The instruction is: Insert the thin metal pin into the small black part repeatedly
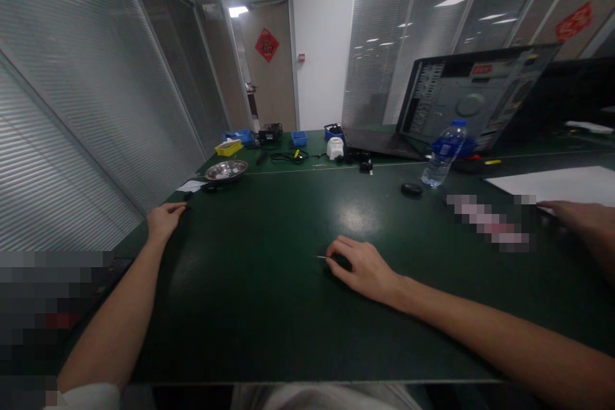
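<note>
While the left hand [164,219] rests loosely curled, holding nothing, at the dark green table mat's [269,307] nine-o'clock edge, the right hand [361,267] at centre pinches a thin pale metal pin [321,257], its tip pointing to nine o'clock. The pin looks light, stiff and easily dropped, best gripped mid-shaft. Bare mat lies all round; another person's hand [583,216] sits at three o'clock.
</note>
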Demonstrator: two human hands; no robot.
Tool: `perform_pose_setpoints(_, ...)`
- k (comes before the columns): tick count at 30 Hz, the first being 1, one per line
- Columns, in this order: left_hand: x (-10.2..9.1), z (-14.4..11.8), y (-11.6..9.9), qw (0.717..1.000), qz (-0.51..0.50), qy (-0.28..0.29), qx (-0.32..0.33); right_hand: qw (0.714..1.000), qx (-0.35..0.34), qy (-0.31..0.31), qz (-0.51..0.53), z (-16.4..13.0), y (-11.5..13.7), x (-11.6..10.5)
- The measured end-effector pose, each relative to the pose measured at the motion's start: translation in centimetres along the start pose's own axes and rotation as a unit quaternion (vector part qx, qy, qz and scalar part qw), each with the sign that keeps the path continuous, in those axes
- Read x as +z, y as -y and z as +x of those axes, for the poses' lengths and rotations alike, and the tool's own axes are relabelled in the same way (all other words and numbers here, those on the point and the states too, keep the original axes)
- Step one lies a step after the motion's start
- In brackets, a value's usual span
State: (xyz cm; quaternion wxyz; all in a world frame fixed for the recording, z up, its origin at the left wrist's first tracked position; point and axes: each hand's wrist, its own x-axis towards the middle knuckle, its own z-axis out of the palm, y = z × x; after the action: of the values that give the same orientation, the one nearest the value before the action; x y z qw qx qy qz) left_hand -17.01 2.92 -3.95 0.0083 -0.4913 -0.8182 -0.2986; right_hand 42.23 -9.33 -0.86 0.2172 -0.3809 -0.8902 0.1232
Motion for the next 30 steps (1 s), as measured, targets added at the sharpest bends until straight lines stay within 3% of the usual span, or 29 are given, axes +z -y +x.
perform_pose_setpoints(7, -0.6, -0.8, -0.8, 1.0, 0.0, -0.005, -0.023, 1.0, 0.001, 0.0, 0.001, -0.1, 0.0, -0.1)
perform_pose_setpoints(12, -0.6, -1.0, -1.1, 1.0, 0.006, -0.002, 0.024, 1.0, 0.001, 0.005, 0.004, -0.1, 0.1, -0.1)
perform_pose_setpoints(16, -0.9, -1.2, -1.3, 0.995, 0.073, 0.01, 0.066, 1.0, 0.003, 0.006, 0.002, 0.0, 0.1, -0.1)
perform_pose_setpoints(21, -0.9, -1.9, -2.4, 0.984, 0.163, 0.02, 0.069, 1.0, 0.002, 0.007, 0.003, 0.0, 0.2, -0.2)
perform_pose_setpoints(25, -0.5, -2.5, -3.4, 0.983, 0.17, 0.023, 0.061, 1.0, 0.004, 0.005, 0.004, 0.0, 0.1, -0.1)
perform_pose_setpoints(30, -0.4, -3.2, -4.0, 0.976, 0.189, -0.008, 0.104, 1.0, 0.002, 0.005, 0.003, 0.0, 0.1, 0.0)
